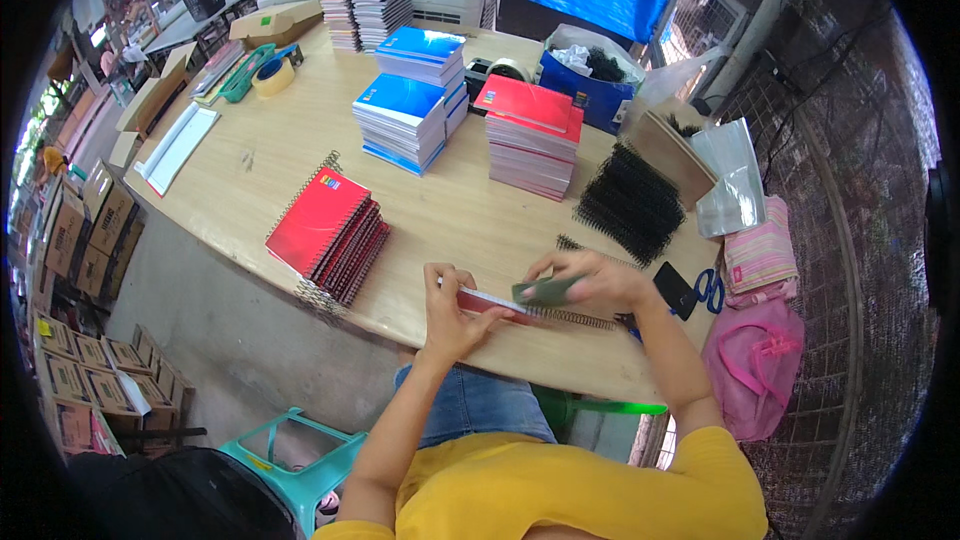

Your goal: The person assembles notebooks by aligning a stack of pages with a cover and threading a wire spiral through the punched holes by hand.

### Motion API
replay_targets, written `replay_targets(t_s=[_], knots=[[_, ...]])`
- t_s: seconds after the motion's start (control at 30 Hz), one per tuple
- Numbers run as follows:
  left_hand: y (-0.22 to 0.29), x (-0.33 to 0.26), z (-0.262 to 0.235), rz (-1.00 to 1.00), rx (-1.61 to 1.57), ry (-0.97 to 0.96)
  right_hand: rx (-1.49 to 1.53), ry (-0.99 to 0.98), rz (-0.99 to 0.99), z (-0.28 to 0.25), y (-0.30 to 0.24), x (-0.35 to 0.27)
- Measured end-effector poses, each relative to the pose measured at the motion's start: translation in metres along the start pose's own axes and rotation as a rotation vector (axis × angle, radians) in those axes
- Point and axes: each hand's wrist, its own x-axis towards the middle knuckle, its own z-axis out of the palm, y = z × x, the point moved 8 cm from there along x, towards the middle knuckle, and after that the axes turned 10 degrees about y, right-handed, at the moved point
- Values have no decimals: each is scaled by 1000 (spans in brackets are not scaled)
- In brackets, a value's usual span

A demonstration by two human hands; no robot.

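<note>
My left hand [453,328] grips a red notebook [482,305] that stands on its edge near the front of the table. A dark metal spiral coil [582,319] sticks out from the notebook's right end. My right hand [605,278] is closed round a dark green flat piece [546,291], just above the coil and the notebook's edge; motion smears it, and its exact kind is unclear. Left of my hands stands a stack of red spiral-bound notebooks [318,220]. Another loose coil [570,243] lies partly hidden behind my right hand.
Beyond my hands are a red-topped notebook stack [530,140], blue-topped stacks [400,120] and a pile of black coils [630,202]. Blue-handled scissors [709,290] and a black flat object [675,289] lie at the right edge. Tape [272,78] sits far left, a teal stool [300,475] below.
</note>
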Motion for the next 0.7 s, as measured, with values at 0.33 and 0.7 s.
replay_targets(t_s=[0.33, 0.7], knots=[[5, -12, 14, 35, -66, -19, 586, 135, 186, 17, 20, -27], [6, -13, 22, 55, -63, -79, -275, 262, 83, 26, 7, -17]])
